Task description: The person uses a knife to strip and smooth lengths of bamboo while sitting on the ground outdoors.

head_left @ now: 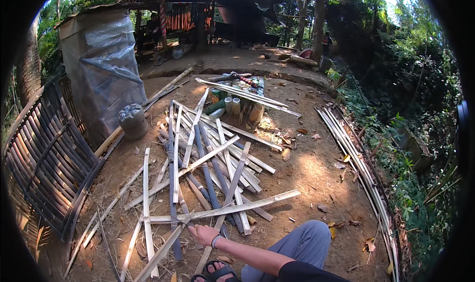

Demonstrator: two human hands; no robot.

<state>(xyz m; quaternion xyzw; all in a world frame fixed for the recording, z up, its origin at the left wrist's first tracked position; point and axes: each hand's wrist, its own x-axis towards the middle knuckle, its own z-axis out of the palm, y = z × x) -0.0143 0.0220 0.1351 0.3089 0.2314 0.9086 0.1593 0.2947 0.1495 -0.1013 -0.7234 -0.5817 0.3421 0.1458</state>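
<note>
My right hand [203, 235] reaches in from the lower right, a bracelet on its wrist. Its fingers are closed at the upper end of a split bamboo slat [161, 255], which slants down to the lower left. Just above the fingers, a long pale bamboo slat [247, 204] lies across the others. Beyond it spreads a loose heap of bamboo slats [217, 153], some pale, some dark, crossing at many angles. My left hand is out of view.
A woven bamboo panel [49, 158] leans at the left, near a plastic-sheeted structure [106, 69] and a plastic container [132, 123]. Jars [232, 105] stand beyond the heap. Long bamboo strips [363, 183] line the right edge beside bushes. My bent knee [311, 237] and sandals [222, 269] are close by.
</note>
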